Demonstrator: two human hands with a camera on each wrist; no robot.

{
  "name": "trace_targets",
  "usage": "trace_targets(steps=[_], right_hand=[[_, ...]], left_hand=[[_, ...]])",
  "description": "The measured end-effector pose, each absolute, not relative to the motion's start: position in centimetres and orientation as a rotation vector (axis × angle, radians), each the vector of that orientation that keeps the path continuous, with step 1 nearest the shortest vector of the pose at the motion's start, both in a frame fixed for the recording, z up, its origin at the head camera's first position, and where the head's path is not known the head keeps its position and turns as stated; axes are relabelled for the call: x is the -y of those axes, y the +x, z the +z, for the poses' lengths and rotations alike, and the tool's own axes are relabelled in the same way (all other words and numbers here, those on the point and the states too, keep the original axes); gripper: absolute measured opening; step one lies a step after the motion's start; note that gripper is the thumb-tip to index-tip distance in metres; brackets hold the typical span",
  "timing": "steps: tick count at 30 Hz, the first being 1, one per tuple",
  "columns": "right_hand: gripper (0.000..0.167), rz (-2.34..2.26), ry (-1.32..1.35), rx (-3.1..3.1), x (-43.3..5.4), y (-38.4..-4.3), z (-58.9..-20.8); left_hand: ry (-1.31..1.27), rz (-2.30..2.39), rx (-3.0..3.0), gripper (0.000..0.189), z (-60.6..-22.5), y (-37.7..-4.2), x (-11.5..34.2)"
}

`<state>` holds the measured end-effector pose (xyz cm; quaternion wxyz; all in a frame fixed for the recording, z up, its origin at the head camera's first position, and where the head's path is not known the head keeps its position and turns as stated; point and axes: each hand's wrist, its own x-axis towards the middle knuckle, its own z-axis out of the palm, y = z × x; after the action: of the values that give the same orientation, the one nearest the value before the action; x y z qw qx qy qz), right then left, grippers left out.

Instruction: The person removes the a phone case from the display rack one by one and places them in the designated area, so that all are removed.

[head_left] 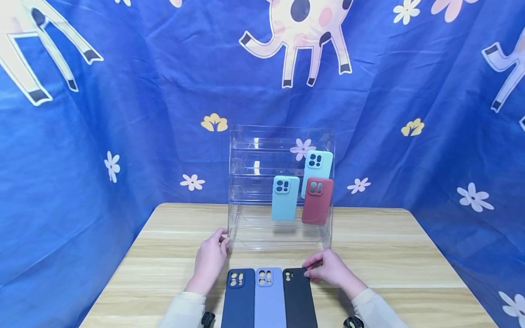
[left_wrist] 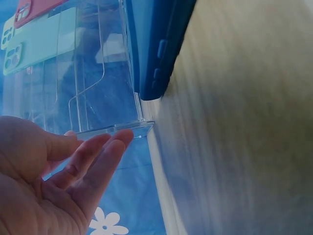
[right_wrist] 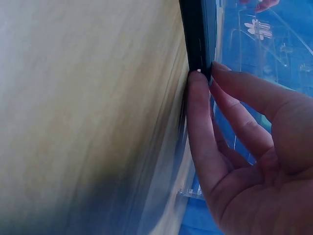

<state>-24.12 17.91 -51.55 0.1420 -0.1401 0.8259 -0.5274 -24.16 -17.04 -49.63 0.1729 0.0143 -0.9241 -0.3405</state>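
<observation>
My right hand (head_left: 328, 268) pinches black case (head_left: 301, 298) at its far right corner; case reaches from fingertips back toward me, left of that hand. My left hand (head_left: 211, 259), fingers loosely extended, sits at rack's (head_left: 250, 228) lower left corner; touching or just beside, cannot tell. Navy case (head_left: 239, 303) and lilac case (head_left: 270, 303) lie between black case and left forearm. Rack holds red case (head_left: 317, 205), two mint cases (head_left: 285, 205).
</observation>
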Motion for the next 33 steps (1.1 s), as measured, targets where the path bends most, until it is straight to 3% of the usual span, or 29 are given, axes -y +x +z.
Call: trace_targets(steps=[9, 20, 33], right_hand=[[0.019, -1.416, -0.431, -2.477, -17.8, -24.6, -50.0], [0.013, -1.351, -0.371, -2.915, -19.1, -27.1, -42.9], [0.022, -1.304, -0.541, -3.437, -20.9, -30.9, -37.6]], left_hand=[[0.046, -0.956, 2.633, 0.021, -49.6, -24.2, 17.1], [0.032, -0.961, 2.633, 0.020, -49.6, -24.2, 17.1], [0.018, -0.925, 2.623, 0.019, -49.6, -24.2, 17.1]])
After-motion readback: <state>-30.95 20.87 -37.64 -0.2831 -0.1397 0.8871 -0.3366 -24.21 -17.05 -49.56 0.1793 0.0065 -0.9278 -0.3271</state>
